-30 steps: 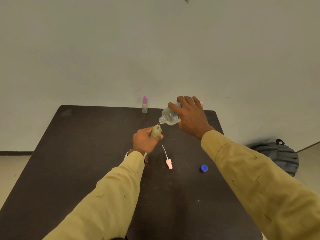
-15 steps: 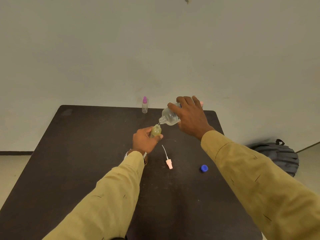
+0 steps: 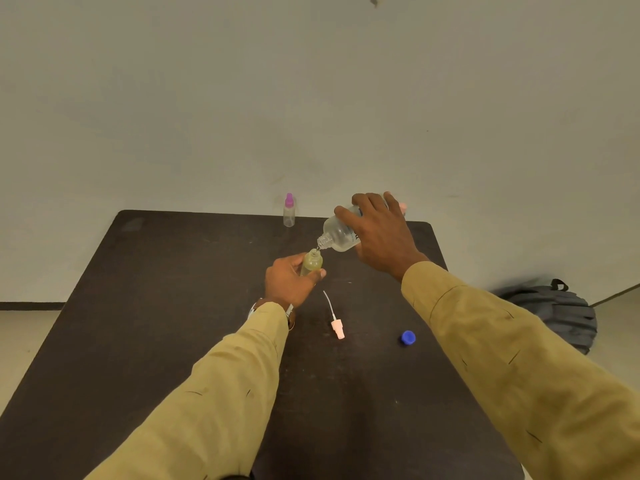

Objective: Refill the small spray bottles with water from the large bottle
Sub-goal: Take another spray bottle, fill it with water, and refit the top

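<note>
My left hand (image 3: pixel 289 280) grips a small yellowish spray bottle (image 3: pixel 311 262) with no top, held upright above the dark table (image 3: pixel 173 306). My right hand (image 3: pixel 381 233) holds the large clear bottle (image 3: pixel 337 233) tipped neck-down to the left, its mouth just above the small bottle's opening. A pink spray head with a white tube (image 3: pixel 335 322) lies on the table near the left hand. The blue cap (image 3: pixel 408 337) lies to its right. A second small bottle with a purple top (image 3: pixel 289 211) stands at the table's far edge.
A pale wall rises right behind the table. A dark backpack (image 3: pixel 557 313) lies on the floor to the right of the table. Something pink (image 3: pixel 402 207) peeks out behind my right hand at the far edge.
</note>
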